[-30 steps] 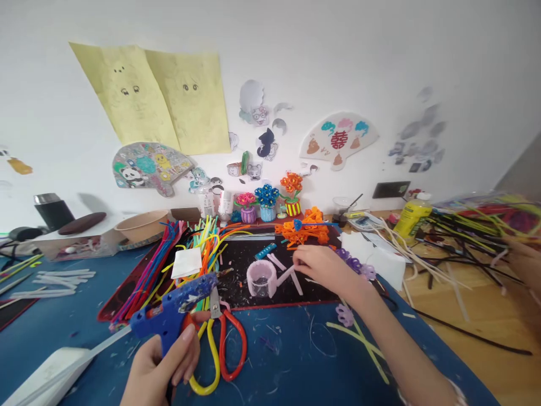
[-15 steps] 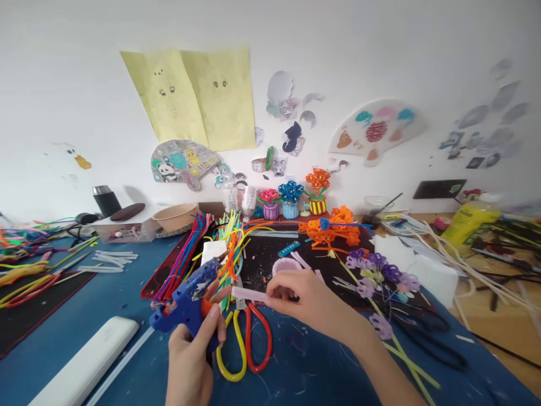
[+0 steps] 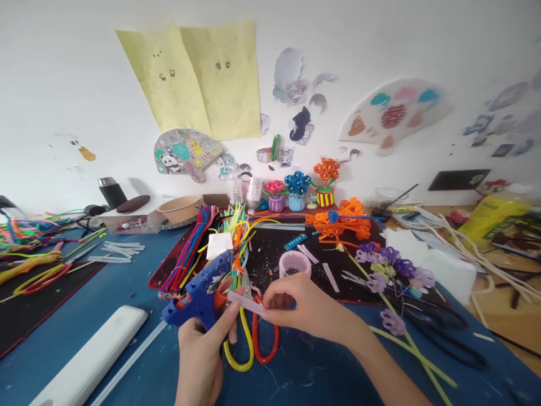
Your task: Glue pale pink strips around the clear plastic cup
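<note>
My left hand [image 3: 207, 344] is closed around the handle of a blue hot glue gun [image 3: 203, 296], its nozzle pointing away and up to the right. A clear glue stick [image 3: 131, 358] trails from the gun's back end. My right hand [image 3: 296, 307] pinches one end of a short pale lilac strip [image 3: 245, 303]. The strip's other end touches or lies very near my left thumb. Just beyond my right hand stands a lilac ring [image 3: 295, 263], its lower part hidden by the hand. Scissors with one yellow and one red handle [image 3: 267, 338] lie beneath both hands.
Pipe-cleaner bundles [image 3: 198, 248] lie behind the glue gun. More lilac strips [image 3: 331, 277], orange flowers [image 3: 344, 223] and purple flowers [image 3: 380, 268] are to the right. A long white case [image 3: 93, 355] lies at left; small potted flowers [image 3: 298, 192] stand along the wall.
The lilac strip has tilted and its free end has come to my left thumb. The view has shifted, so the lilac ring shows more beyond my right hand. The glue gun stays in my left hand.
</note>
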Motion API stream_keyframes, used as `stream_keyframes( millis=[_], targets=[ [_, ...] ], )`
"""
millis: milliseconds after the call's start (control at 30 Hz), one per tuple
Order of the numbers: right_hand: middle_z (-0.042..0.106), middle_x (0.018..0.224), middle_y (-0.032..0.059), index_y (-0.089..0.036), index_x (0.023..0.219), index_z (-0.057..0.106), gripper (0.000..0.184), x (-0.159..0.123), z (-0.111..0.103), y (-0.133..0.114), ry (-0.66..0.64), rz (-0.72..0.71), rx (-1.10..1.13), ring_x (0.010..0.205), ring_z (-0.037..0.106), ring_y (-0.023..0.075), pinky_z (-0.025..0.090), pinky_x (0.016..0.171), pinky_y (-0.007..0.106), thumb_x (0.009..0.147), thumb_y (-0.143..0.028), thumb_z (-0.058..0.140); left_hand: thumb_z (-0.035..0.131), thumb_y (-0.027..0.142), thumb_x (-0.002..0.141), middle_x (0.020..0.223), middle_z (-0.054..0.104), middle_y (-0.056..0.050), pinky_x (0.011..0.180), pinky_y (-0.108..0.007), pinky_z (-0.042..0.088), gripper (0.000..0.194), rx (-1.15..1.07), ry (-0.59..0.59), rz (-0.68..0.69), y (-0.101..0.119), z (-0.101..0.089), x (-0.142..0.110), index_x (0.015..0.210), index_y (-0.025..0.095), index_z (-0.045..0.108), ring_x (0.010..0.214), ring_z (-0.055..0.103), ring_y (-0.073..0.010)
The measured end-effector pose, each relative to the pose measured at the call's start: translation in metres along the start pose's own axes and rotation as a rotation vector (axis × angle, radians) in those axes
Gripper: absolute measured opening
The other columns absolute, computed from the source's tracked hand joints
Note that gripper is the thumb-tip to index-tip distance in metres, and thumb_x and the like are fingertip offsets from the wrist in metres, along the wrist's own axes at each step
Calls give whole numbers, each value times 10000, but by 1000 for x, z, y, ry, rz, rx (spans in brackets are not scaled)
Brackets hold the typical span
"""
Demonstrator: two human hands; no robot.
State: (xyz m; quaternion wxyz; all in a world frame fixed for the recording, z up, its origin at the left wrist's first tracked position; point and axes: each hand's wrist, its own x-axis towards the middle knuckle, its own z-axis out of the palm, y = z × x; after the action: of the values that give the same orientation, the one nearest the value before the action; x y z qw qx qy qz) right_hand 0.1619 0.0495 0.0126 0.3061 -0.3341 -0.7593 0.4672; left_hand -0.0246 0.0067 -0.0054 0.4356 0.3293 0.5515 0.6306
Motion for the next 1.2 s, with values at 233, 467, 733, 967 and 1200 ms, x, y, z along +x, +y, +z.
stream_keyframes(
  millis=[233, 467, 733, 967, 1200],
  targets=[
    [626, 703, -6, -149, 823, 676, 184, 2, 9, 5, 90, 18, 233, 662, 575, 120, 446, 632, 229, 839, -332, 688, 881, 394, 547, 380, 455, 79, 506, -148, 410, 416, -91, -1, -13, 5, 3, -2, 849, 154, 724, 422, 409, -49],
    [669, 636, 25, -102, 818, 700, 352, 7, 23, 21, 9, 148, 590, 543, 619, 123, 498, 564, 253, 755, -442, 761, 911, 438, 431, 348, 442, 64, 445, -152, 370, 435, -111, 98, -18, 5, 6, -2, 596, 131, 651, 396, 405, -47],
    [677, 598, 15, -93, 763, 690, 365, 7, 28, 20, 24, 174, 698, 510, 622, 103, 499, 530, 221, 672, -418, 830, 881, 357, 564, 407, 477, 81, 467, -141, 363, 397, -134, 94, 49, -2, 6, -3, 835, 134, 696, 415, 403, -39],
    [677, 585, 9, -103, 766, 664, 355, 10, 31, 23, 58, 140, 787, 480, 620, 100, 492, 511, 220, 708, -424, 803, 883, 358, 557, 433, 497, 77, 521, -139, 397, 425, -171, 113, 54, -5, 6, -1, 865, 148, 678, 453, 424, -44],
    [684, 609, 14, -105, 777, 664, 318, 10, 30, 29, 11, 139, 852, 486, 613, 103, 488, 510, 229, 719, -390, 793, 884, 362, 536, 466, 499, 86, 517, -166, 412, 635, -170, 62, 54, -4, 6, -4, 1093, 136, 679, 441, 400, -47]
  ],
)
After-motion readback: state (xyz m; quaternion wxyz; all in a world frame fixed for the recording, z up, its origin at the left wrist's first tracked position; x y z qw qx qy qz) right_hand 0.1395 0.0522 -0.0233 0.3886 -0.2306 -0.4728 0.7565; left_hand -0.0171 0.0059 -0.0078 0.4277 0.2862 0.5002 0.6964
